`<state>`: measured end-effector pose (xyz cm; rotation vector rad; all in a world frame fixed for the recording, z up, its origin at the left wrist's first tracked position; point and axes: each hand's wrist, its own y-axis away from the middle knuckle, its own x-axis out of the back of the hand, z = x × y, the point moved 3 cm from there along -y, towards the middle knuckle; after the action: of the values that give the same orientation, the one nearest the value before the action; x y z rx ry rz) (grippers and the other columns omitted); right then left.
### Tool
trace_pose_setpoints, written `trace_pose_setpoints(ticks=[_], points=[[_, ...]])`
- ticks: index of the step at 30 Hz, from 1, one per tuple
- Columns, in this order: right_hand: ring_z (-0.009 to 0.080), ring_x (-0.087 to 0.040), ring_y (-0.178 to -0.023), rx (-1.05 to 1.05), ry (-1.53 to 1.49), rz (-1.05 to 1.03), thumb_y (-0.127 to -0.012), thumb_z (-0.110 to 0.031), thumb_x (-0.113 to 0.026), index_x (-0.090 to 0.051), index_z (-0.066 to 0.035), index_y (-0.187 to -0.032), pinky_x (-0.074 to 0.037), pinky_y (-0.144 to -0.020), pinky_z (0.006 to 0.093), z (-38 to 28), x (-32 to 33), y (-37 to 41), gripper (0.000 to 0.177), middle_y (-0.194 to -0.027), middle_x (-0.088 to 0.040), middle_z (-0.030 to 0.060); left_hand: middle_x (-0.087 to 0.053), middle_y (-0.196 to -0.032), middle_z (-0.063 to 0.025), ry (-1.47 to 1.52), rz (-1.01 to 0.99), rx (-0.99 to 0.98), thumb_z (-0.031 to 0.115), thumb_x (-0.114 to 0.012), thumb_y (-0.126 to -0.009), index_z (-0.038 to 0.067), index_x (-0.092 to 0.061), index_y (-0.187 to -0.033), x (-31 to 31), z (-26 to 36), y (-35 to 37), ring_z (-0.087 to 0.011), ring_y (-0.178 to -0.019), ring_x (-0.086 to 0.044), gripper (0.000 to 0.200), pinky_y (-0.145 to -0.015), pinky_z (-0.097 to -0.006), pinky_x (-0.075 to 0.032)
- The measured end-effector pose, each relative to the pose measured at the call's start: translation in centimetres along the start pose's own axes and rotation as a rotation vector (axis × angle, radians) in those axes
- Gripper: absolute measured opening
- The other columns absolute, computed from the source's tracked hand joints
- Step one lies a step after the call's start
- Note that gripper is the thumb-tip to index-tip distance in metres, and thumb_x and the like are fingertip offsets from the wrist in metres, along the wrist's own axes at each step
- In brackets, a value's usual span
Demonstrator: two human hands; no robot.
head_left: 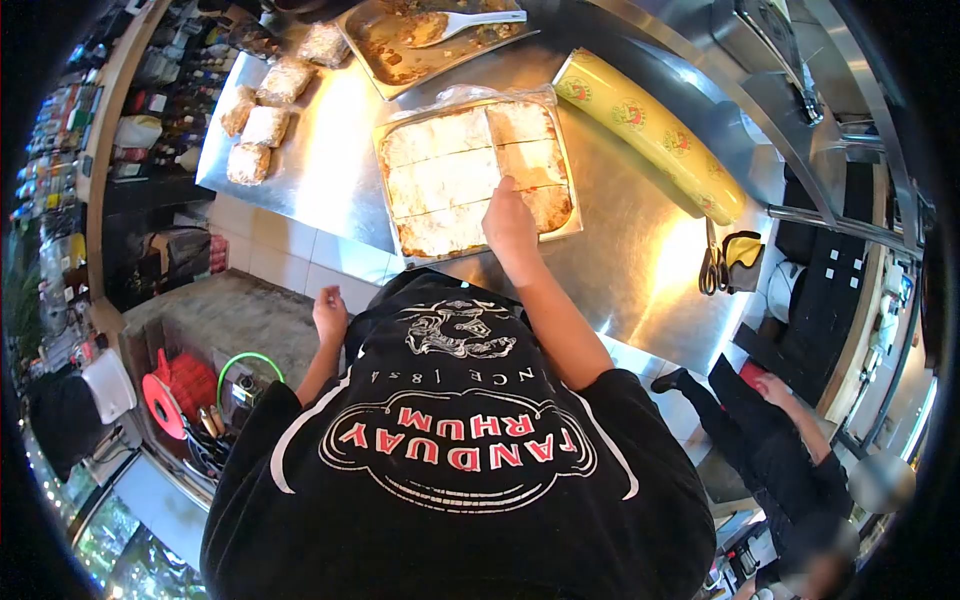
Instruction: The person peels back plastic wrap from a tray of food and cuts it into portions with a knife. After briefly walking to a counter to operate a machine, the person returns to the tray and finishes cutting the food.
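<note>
A rectangular metal tray [578, 212] holds a browned, pale-topped baked slab [440, 170] that looks like lasagna, scored by straight cuts into several blocks. Over its right part my right hand [511, 222] is closed, fingers pressed together by the long cut line. Whatever it grips, perhaps a thin blade, is too hidden to make out. My left hand [330, 312] hangs off the table's near edge at my left side, its fingers loosely apart, with nothing seen in it. Clear plastic wrap [460, 95] is bunched along the tray's far rim.
Wrapped portions [265, 127] lie at the steel table's [640, 215] left. Behind, a messy tray [385, 60] holds a white spoon [475, 20]. A yellow printed roll [650, 130] lies right, near black-handled scissors [712, 262]. Another person [770, 450] stands at lower right.
</note>
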<state>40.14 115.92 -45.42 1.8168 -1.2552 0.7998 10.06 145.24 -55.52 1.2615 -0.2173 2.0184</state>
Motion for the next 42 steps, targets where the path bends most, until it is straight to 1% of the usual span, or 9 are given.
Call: trace_pose_setpoints(ticks=[6,13,15,18,24,30,33,36,42], points=[[0.0433,-0.063,-0.075,0.035,-0.010,0.024,-0.089,-0.011,-0.039,-0.041,0.003,-0.099,-0.050,-0.065,0.0506,-0.1,0.4,0.2,0.017,-0.077,-0.061,0.0285,-0.068,-0.093,-0.0140,-0.068,-0.194,0.214,0.012,-0.056,-0.082,0.003,-0.065,-0.100,-1.5,-7.6,2.5,-0.0268,-0.091,-0.065,0.022,-0.079,-0.0340,-0.050],[0.0446,-0.062,-0.081,-0.015,-0.033,-0.039,-0.086,-0.008,-0.039,-0.041,0.003,-0.099,-0.050,-0.071,0.0511,-0.4,0.7,-0.2,0.017,-0.083,-0.061,0.0308,-0.068,-0.092,-0.0128,0.073,-0.238,0.151,0.016,-0.057,-0.083,0.002,-0.065,-0.101,-1.6,-5.6,1.9,-0.0227,-0.087,-0.065,0.024,-0.079,-0.0322,-0.050],[0.0415,-0.063,-0.080,-0.004,0.033,-0.086,-0.088,-0.007,-0.039,-0.041,0.007,-0.107,-0.053,-0.069,0.0461,-0.4,0.5,-0.4,0.024,-0.090,-0.060,0.0304,-0.068,-0.091,-0.0119,0.079,-0.251,0.167,0.017,-0.058,-0.083,0.003,-0.065,-0.102,-1.6,-5.2,1.9,-0.0214,-0.086,-0.065,0.024,-0.078,-0.0318,-0.050],[0.0424,-0.063,-0.081,-0.019,0.011,-0.088,-0.088,-0.007,-0.039,-0.042,0.007,-0.108,-0.053,-0.071,0.0472,-0.7,0.8,-0.4,0.025,-0.092,-0.060,0.0318,-0.068,-0.093,-0.0121,0.019,-0.277,0.229,0.017,-0.058,-0.083,0.003,-0.065,-0.103,-0.8,-3.4,2.3,-0.0213,-0.087,-0.065,0.025,-0.079,-0.0320,-0.050],[0.0455,-0.061,-0.085,-0.036,-0.021,-0.081,-0.085,-0.005,-0.040,-0.041,0.005,-0.104,-0.049,-0.074,0.0512,-1.0,1.2,-0.3,0.022,-0.088,-0.061,0.0320,-0.068,-0.093,-0.0122,-0.017,-0.280,0.197,0.020,-0.058,-0.083,0.003,-0.064,-0.102,-1.3,-5.1,2.4,-0.0218,-0.087,-0.065,0.026,-0.080,-0.0328,-0.049],[0.0435,-0.063,-0.082,-0.027,0.031,-0.085,-0.088,-0.007,-0.039,-0.042,0.008,-0.109,-0.052,-0.071,0.0480,-0.9,1.1,-0.5,0.026,-0.088,-0.062,0.0307,-0.068,-0.093,-0.0122,0.090,-0.265,0.162,0.022,-0.057,-0.083,0.006,-0.065,-0.101,-2.5,-6.6,1.9,-0.0255,-0.088,-0.065,0.025,-0.081,-0.0348,-0.049],[0.0434,-0.063,-0.083,-0.014,0.009,-0.100,-0.087,-0.007,-0.039,-0.042,0.008,-0.109,-0.051,-0.072,0.0481,-0.8,0.9,-0.7,0.027,-0.088,-0.062,0.0301,-0.068,-0.094,-0.0128,0.099,-0.271,0.180,0.023,-0.057,-0.083,0.006,-0.066,-0.100,-4.9,-10.4,0.6,-0.0271,-0.090,-0.065,0.025,-0.081,-0.0361,-0.049],[0.0434,-0.063,-0.083,-0.020,0.022,-0.091,-0.087,-0.007,-0.040,-0.042,0.008,-0.109,-0.051,-0.073,0.0482,-0.9,0.9,-0.6,0.027,-0.088,-0.063,0.0300,-0.068,-0.095,-0.0134,0.009,-0.259,0.121,0.024,-0.057,-0.083,0.008,-0.066,-0.100,-3.3,-6.2,0.5,-0.0288,-0.091,-0.065,0.025,-0.081,-0.0374,-0.049],[0.0432,-0.063,-0.083,-0.010,0.007,-0.090,-0.086,-0.006,-0.041,-0.042,0.007,-0.107,-0.051,-0.073,0.0491,-0.8,1.0,-0.5,0.025,-0.090,-0.062,0.0312,-0.068,-0.094,-0.0137,0.046,-0.280,0.126,0.024,-0.058,-0.083,0.008,-0.066,-0.101,-2.4,-2.9,0.3,-0.0284,-0.089,-0.065,0.025,-0.081,-0.0373,-0.049]])
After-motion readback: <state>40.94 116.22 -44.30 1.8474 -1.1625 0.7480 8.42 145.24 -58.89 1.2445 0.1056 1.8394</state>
